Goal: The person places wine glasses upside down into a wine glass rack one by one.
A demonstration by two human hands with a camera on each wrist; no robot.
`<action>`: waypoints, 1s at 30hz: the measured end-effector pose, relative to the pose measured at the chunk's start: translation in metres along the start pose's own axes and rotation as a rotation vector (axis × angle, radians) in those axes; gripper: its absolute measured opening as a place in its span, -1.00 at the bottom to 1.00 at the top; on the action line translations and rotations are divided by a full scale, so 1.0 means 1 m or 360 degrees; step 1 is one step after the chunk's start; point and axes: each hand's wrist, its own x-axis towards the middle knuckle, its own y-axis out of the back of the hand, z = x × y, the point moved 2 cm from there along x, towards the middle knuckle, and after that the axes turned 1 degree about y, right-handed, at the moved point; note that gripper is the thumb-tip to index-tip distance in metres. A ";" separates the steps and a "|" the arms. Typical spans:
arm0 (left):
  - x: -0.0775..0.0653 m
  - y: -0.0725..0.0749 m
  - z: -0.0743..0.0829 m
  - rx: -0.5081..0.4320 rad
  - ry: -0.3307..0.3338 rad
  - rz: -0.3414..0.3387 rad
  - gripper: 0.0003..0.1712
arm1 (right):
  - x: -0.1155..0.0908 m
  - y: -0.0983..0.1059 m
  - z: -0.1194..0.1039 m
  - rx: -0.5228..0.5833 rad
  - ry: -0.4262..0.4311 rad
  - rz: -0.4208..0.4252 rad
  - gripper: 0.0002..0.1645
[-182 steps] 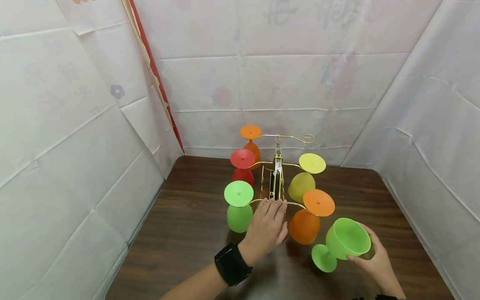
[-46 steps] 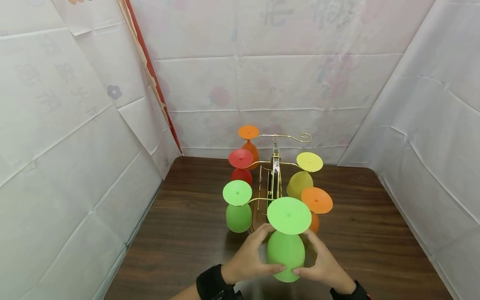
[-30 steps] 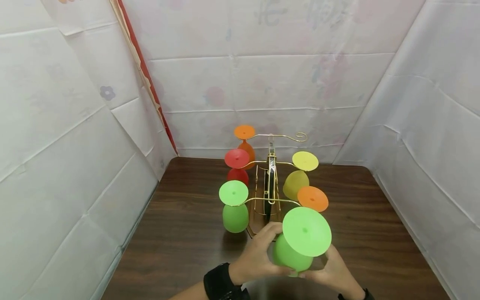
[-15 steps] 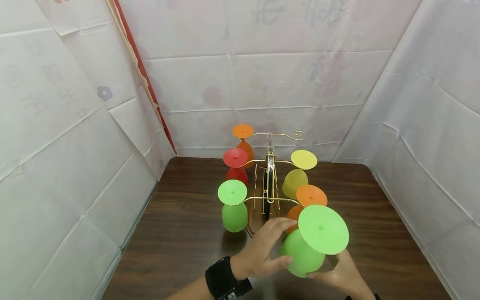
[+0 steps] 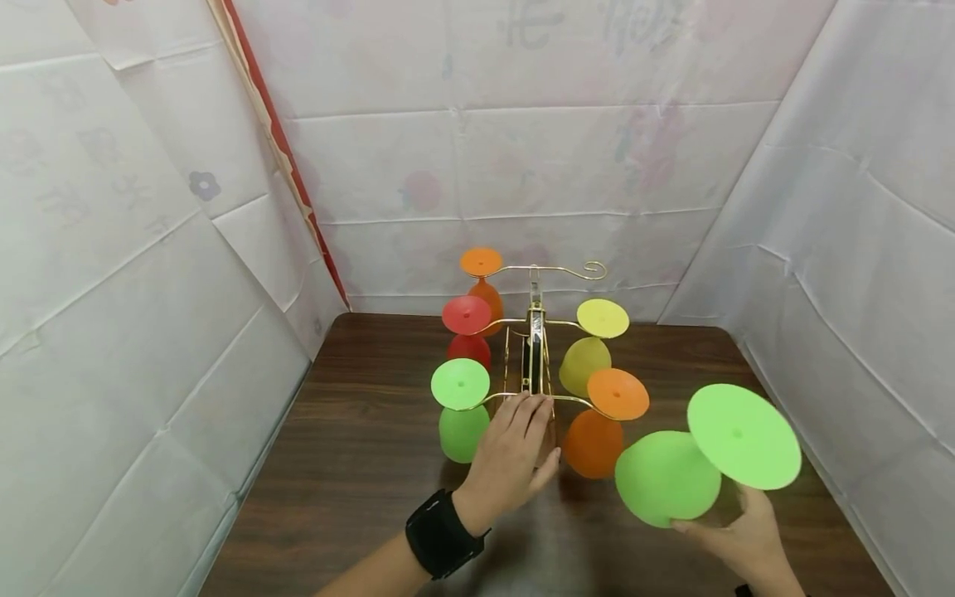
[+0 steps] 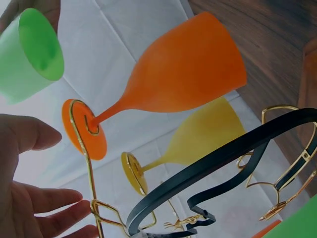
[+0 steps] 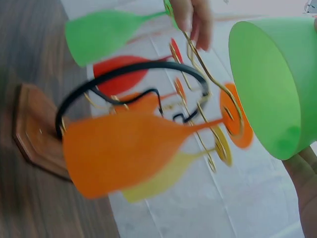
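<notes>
My right hand [image 5: 746, 539] holds a green plastic goblet [image 5: 667, 481] by its bowl, upside down and tilted, foot up to the right. It is apart from the rack, to the right of the front orange goblet [image 5: 593, 444]. My left hand [image 5: 511, 460] reaches to the middle of the gold wire rack [image 5: 535, 332], fingers extended. In the left wrist view its fingertips [image 6: 74, 196] are right at the front wire arm [image 6: 90, 173]. The orange goblet hangs upside down from that arm's right end, and another green goblet [image 5: 460, 384] from its left.
Behind these on the rack hang a red goblet [image 5: 467, 316], a yellow goblet [image 5: 603, 318] and a rear orange goblet [image 5: 481, 262]. The rear right wire curl [image 5: 594, 269] bears no goblet. A dark wood table [image 5: 358, 431] lies beneath, with white sheeting [image 5: 552, 166] around it.
The green goblet, opening up earlier, was turned upside down and held in both hands. My left hand has since let go and moved to the rack; my right carried the goblet rightward.
</notes>
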 end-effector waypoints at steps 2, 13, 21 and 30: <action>0.000 -0.001 -0.001 0.0018 0.0002 0.0029 -0.34 | 0.002 0.007 0.002 -0.0119 0.0013 0.0073 0.26; 0.008 -0.003 -0.002 0.0065 0.0104 -0.0008 -0.45 | 0.025 0.024 0.011 -0.0283 0.0224 0.0211 0.26; 0.009 -0.002 0.001 0.0181 0.0076 -0.0072 -0.45 | 0.043 0.020 0.032 -0.0300 0.0055 0.0223 0.14; 0.008 -0.007 0.005 0.0259 0.0069 -0.0091 -0.43 | 0.085 0.006 0.054 -0.0191 0.0003 0.0188 0.04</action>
